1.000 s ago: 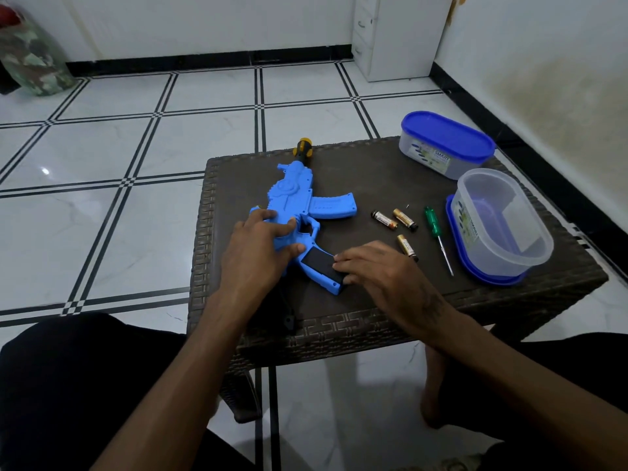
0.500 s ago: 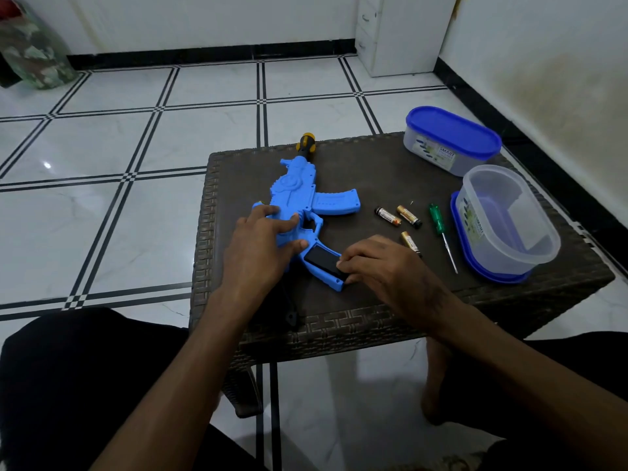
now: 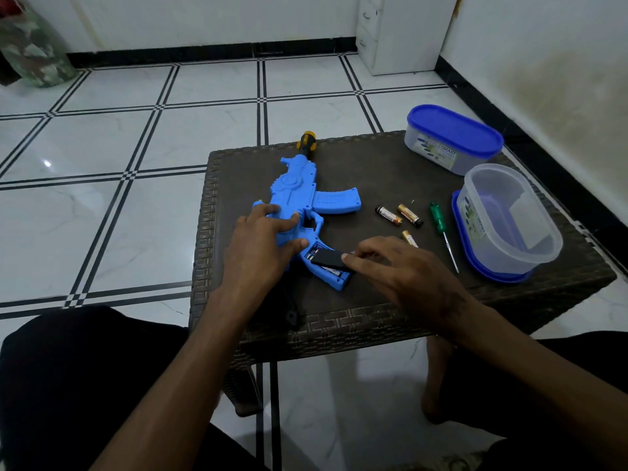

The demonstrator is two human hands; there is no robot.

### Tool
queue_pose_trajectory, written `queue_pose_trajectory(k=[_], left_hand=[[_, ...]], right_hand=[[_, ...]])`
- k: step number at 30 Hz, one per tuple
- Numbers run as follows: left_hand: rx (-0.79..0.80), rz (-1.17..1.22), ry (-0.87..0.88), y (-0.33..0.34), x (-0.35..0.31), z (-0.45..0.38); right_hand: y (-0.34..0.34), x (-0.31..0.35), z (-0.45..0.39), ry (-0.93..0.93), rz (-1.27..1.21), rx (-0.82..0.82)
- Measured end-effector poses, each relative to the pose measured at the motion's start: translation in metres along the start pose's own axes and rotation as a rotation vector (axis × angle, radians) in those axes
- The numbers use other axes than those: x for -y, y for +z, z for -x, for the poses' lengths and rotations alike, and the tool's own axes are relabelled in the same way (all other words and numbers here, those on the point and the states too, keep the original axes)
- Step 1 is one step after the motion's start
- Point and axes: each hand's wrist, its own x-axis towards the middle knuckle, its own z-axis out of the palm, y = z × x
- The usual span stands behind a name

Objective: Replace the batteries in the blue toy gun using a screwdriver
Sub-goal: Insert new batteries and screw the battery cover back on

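The blue toy gun [image 3: 299, 195] lies on the dark wicker table [image 3: 373, 164], its orange-and-black muzzle pointing away from me. My left hand [image 3: 261, 246] presses flat on the gun's body. My right hand [image 3: 397, 266] pinches the black battery cover [image 3: 328, 257], which is tilted up off the grip, so batteries show in the compartment beneath. Three loose batteries [image 3: 397, 215] lie to the right of the gun. Beside them lies a green-handled screwdriver [image 3: 441, 229], and a tiny screw [image 3: 412, 201] rests just beyond the batteries.
A clear container [image 3: 509, 215] stands on its blue lid at the table's right edge. A second container [image 3: 452, 137] with a blue lid sits at the far right corner. White tiled floor surrounds the table; a white cabinet [image 3: 401, 32] stands against the wall.
The black cover was lying flush on the grip; my right hand has lifted its edge, exposing the batteries. My left hand stays on the gun.
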Motion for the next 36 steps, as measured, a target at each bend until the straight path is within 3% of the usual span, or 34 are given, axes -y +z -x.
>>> queue_pose_trajectory(k=[6, 18, 36], left_hand=[[-0.001, 0.005, 0.003, 0.0, 0.0, 0.0], [0.0, -0.013, -0.005, 0.0, -0.003, 0.001], [0.026, -0.045, 0.022, 0.0, -0.001, -0.004]], right_hand=[[-0.004, 0.006, -0.003, -0.014, 0.093, -0.033], [0.012, 0.001, -0.008, -0.001, -0.045, 0.089], [0.01, -0.004, -0.016, -0.009, -0.152, 0.049]])
